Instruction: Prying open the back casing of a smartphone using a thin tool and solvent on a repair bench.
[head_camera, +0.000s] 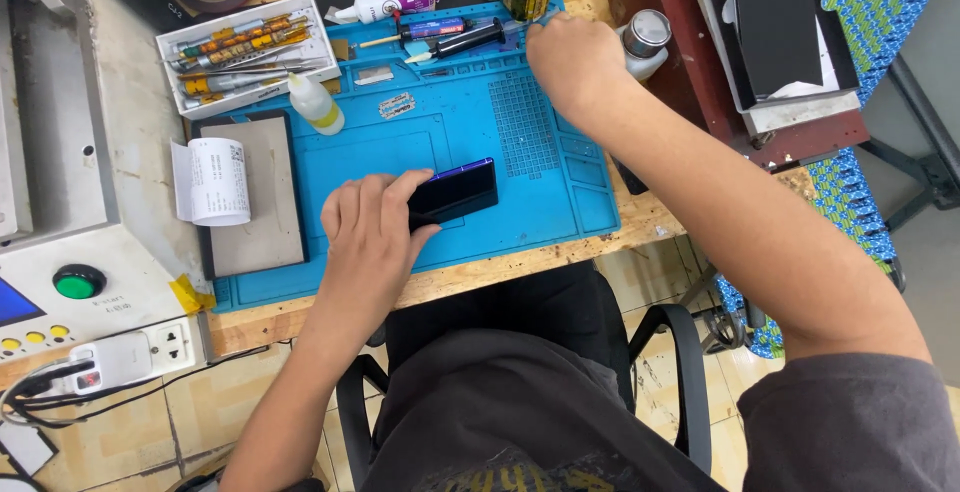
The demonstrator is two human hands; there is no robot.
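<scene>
Repair workshop: blue work mat (560, 167), tool tray (170, 52)

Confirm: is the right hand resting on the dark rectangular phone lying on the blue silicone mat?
No. The left hand rests on the dark rectangular phone; the right hand reaches to the tools at the far edge of the blue silicone mat.

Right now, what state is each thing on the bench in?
smartphone: flat on blue mat, pinned by left hand.
right hand: closed at mat's far edge; contents hidden.
squeeze bottle: capped, lying tilted.
tool tray: full of hand tools.
paper roll: partly unrolled.
green button: cannot tell if lit.
</scene>
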